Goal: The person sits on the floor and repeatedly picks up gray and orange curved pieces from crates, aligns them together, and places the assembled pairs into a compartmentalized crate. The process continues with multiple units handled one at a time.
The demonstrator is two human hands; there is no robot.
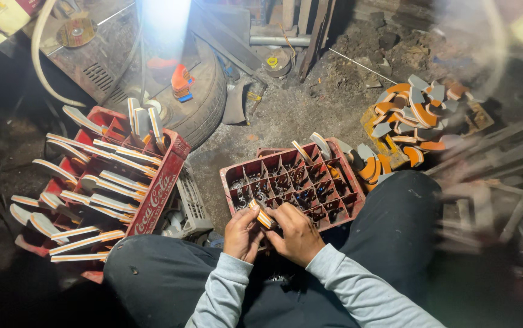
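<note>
My left hand [242, 233] and my right hand [298, 234] meet over my lap and grip one small curved piece [264, 217] with an orange and white edge between their fingers. The piece sits just above the near rim of a red compartmented crate [292, 182], whose cells hold small dark parts. Two similar curved pieces [311, 147] stick up from the crate's far cells. My grey sleeves and dark trousers fill the bottom of the view.
On the left, a second red crate [152, 194] carries many long curved strips [100, 182] with orange edges. A heap of grey and orange curved pieces [416, 118] lies at the upper right. A tyre [204, 100] and metal scrap sit behind on the dirt floor.
</note>
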